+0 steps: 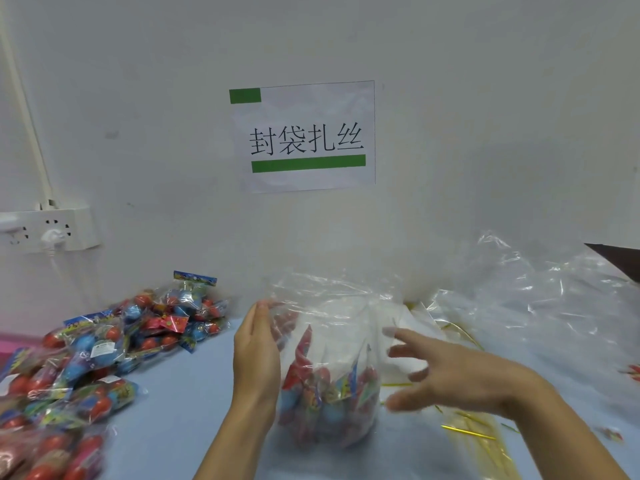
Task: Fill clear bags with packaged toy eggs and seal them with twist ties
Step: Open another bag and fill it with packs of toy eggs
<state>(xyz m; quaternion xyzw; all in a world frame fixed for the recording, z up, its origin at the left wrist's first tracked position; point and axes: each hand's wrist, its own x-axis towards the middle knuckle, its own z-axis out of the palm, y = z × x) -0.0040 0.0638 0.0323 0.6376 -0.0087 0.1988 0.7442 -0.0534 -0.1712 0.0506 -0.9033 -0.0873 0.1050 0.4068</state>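
Upright at centre on pale blue bench (180,403): clear crinkled plastic bag (329,344), lower part packed with red and blue packaged toy eggs (325,400), open mouth loose and ragged above. Left hand (256,362) flat against bag's left wall, fingers straight and together. Right hand (446,372) just beside bag's right wall, fingers (405,336) spread apart, blurred, gripping nothing. Thin gold twist ties (467,432) scattered on bench right of bag. Heap of empty clear bags (536,306) further right, against white wall (138,98). Pile of loose packaged eggs (104,355) at left, bare bench between pile and bag. White paper sign with green bars (303,136) on wall above; white power strip (48,230) at left.
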